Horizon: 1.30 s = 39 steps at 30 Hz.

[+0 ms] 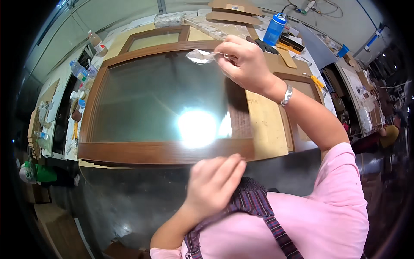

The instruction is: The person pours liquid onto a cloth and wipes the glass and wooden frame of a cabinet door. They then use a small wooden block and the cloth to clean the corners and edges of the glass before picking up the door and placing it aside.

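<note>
A brown wooden frame [168,152] with a glass panel [159,95] lies flat on the worktable in front of me. Over its far right corner, my right hand [243,60] pinches a crumpled piece of whitish, see-through film [200,56], which hangs out to the left above the glass. My left hand [215,183] is near the frame's front edge, close to my body. Its fingers are pressed together and slightly blurred; whatever they may hold is hidden. A bright light reflects off the glass near the front rail.
Another framed panel [155,39] lies behind, and one more frame [297,125] sits to the right. A blue water bottle [274,30], a yellow-handled cutter [318,81] and cardboard pieces [235,7] are around the far and right sides. Several plastic bottles [79,70] line the left.
</note>
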{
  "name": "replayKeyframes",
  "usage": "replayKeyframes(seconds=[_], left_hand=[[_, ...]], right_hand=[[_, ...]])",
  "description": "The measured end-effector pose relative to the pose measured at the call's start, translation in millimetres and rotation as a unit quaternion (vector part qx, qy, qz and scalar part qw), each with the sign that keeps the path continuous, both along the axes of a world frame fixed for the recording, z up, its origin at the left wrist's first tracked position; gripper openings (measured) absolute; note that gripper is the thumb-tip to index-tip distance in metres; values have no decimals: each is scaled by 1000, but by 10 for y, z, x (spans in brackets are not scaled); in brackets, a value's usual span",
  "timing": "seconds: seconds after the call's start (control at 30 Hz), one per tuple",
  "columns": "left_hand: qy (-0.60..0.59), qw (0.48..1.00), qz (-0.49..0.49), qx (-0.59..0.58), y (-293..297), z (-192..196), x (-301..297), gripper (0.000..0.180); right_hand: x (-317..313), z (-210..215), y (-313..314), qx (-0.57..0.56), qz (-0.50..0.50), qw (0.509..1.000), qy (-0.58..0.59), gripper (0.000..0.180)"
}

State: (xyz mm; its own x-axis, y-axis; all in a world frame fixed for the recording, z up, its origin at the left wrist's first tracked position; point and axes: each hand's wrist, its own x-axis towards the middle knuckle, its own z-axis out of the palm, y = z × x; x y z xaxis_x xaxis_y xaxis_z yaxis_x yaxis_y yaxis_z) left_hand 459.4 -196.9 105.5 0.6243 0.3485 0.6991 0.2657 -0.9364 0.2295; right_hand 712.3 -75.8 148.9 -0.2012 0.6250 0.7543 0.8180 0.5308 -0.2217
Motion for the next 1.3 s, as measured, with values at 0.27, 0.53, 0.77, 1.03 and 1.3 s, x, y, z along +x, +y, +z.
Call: replayKeyframes(seconds=[0.27,0.53,0.77,1.03,1.3], left_hand=[[9,998,20,-50,-418,112,606,28],[-471,768,-35,-433,-38,423,510,32],[-544,669,-101,-496,-67,443,582,24],[-541,695,-31,-473,-127,405,533,53],[-450,823,68,-339,-50,478,195,65]], right_hand=[[675,-155,-380,-120,66,987,81,7],[145,207,-870,-406,362,808,225,25],[-203,215,-799,-488,496,658,288,41],[-442,119,-730,-455,507,676,281,44],[-500,176,-643,-202,423,739,484,38]])
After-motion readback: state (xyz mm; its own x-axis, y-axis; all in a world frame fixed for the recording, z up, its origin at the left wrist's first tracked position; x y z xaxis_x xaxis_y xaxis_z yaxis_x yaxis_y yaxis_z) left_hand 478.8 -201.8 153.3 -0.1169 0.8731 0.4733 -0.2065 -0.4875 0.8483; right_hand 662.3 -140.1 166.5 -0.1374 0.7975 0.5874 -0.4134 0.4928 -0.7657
